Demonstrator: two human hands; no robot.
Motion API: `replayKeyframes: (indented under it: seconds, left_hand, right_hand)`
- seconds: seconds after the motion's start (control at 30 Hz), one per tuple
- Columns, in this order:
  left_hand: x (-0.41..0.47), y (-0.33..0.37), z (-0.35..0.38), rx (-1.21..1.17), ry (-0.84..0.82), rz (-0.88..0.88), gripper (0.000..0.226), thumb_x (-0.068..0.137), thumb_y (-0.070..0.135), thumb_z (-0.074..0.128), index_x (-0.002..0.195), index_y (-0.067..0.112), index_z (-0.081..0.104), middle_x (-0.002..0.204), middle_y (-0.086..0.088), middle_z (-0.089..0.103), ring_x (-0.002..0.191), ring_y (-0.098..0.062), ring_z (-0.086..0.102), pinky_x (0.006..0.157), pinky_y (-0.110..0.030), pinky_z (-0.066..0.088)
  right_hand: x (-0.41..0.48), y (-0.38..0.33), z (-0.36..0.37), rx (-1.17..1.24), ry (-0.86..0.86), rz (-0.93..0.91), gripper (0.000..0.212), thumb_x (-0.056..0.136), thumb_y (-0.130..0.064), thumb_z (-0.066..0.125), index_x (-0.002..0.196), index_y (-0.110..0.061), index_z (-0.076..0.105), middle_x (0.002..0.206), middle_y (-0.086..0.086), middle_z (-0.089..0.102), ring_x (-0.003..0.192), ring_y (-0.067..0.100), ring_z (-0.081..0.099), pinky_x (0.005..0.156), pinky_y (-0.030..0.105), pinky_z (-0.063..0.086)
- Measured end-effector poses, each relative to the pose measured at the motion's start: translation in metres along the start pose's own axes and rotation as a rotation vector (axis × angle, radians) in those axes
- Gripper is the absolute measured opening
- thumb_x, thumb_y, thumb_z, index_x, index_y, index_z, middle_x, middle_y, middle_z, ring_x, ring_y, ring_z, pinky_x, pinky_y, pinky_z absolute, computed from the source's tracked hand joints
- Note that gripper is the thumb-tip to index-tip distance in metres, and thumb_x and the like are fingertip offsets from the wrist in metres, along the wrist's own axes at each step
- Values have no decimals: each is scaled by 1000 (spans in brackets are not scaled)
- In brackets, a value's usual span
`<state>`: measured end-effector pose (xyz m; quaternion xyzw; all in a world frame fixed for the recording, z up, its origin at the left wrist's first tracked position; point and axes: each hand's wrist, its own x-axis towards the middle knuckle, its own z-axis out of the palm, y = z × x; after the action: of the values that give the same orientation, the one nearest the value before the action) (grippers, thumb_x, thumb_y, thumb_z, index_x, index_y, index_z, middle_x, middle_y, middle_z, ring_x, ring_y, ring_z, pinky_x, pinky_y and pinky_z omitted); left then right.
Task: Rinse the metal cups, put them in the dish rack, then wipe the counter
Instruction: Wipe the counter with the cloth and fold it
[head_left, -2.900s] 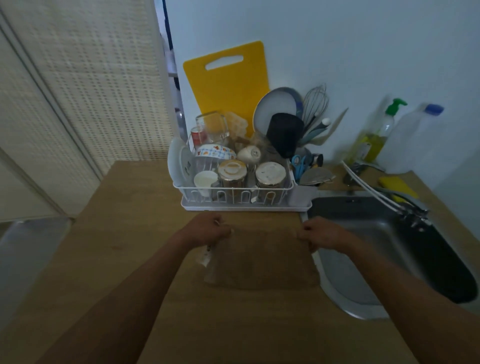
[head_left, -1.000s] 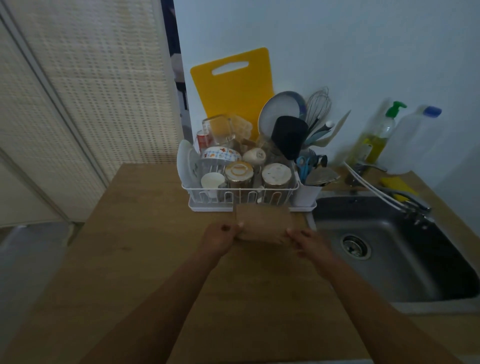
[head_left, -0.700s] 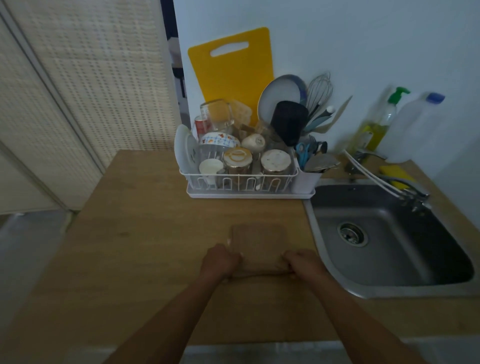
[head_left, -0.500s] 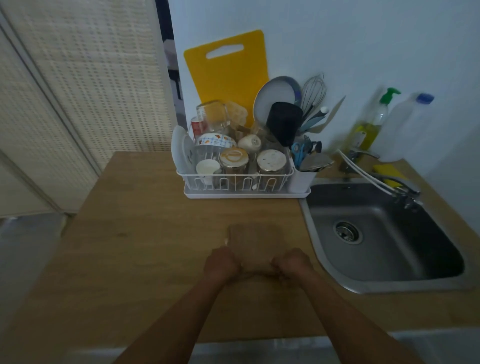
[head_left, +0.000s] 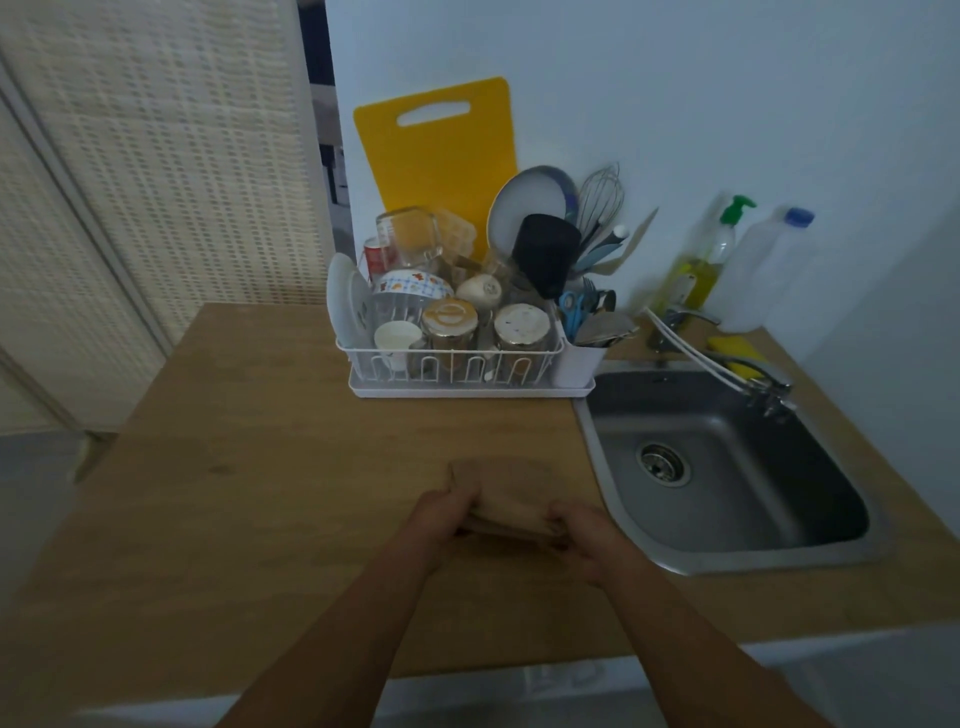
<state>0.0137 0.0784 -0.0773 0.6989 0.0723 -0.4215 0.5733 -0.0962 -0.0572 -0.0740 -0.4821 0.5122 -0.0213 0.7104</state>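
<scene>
A folded brown cloth (head_left: 511, 488) lies on the wooden counter (head_left: 260, 467), just left of the sink. My left hand (head_left: 441, 514) grips its near left edge and my right hand (head_left: 587, 530) grips its near right edge. Two metal cups (head_left: 449, 325) (head_left: 522, 327) stand upside down at the front of the white dish rack (head_left: 457, 371) at the back of the counter.
The steel sink (head_left: 727, 467) is to the right, its tap (head_left: 727, 364) reaching over it. A yellow cutting board (head_left: 436, 156) leans on the wall behind the rack. A soap bottle (head_left: 701, 265), a plastic bottle (head_left: 763, 270) and a yellow sponge (head_left: 737, 353) stand behind the sink.
The cloth, spread wide before, has been folded smaller and brought toward the near edge. Both hands have come closer together on its near edge.
</scene>
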Motion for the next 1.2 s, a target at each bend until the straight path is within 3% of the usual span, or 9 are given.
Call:
replayKeyframes:
  seconds: [0.17,0.27,0.4,0.57,0.63,0.83,1.0,1.07,1.2]
  left_hand:
    - [-4,11,27,-255,-97,58,12,94,13,54,95,3,60,94,-17,60,78,-26,59,51,-30,55]
    - [-9,31,38,-238,-108,57,12,88,10,59,96,1,58,92,-18,57,79,-29,57,64,-38,52]
    - [-17,60,69,-116,-148,123,12,87,7,54,75,8,57,78,-12,55,68,-22,53,57,-33,48]
    - [-40,73,147,-188,-238,112,8,92,6,49,95,5,57,87,-11,56,75,-18,53,61,-29,48]
    - [-46,69,173,-183,-244,89,8,94,10,52,88,7,56,84,-10,56,74,-19,54,61,-30,50]
    - [-56,39,278,-22,-168,94,6,91,4,57,85,2,57,92,-22,60,68,-22,57,37,-24,53]
    - [-67,20,379,69,-224,97,22,90,0,57,112,-3,56,102,-22,58,68,-22,58,36,-23,53]
    - [-66,14,419,85,-235,71,26,90,0,58,115,-3,54,104,-21,57,70,-23,59,42,-27,55]
    - [-67,17,485,160,-224,173,33,89,4,58,122,1,55,109,-17,59,91,-29,58,82,-44,55]
  right_hand:
    - [-4,-14,-20,257,-30,-66,11,93,3,48,92,0,59,94,17,62,80,26,59,65,35,52]
    - [-9,-30,-32,261,-41,-109,14,91,3,51,101,3,60,96,18,64,78,25,62,51,26,56]
    - [-16,-57,-61,293,-59,-182,18,91,3,49,106,3,59,100,19,63,80,22,63,60,27,55]
    - [-27,-80,-132,321,-63,-265,20,94,3,42,110,3,54,92,14,60,79,19,59,62,23,55]
    - [-27,-82,-161,309,-60,-270,18,94,4,42,107,3,53,87,14,58,76,18,57,61,23,56]
    - [-15,-72,-277,323,0,-205,20,94,1,46,112,5,54,95,19,58,83,23,59,69,30,52]
    - [3,-72,-388,301,122,-153,16,92,1,50,105,8,57,93,19,58,80,25,59,65,30,53]
    - [13,-75,-426,234,173,-153,10,89,-2,54,92,4,61,86,16,59,75,23,58,65,31,51]
    - [22,-95,-481,263,232,-277,14,89,3,50,85,0,63,81,15,62,72,22,60,63,31,48]
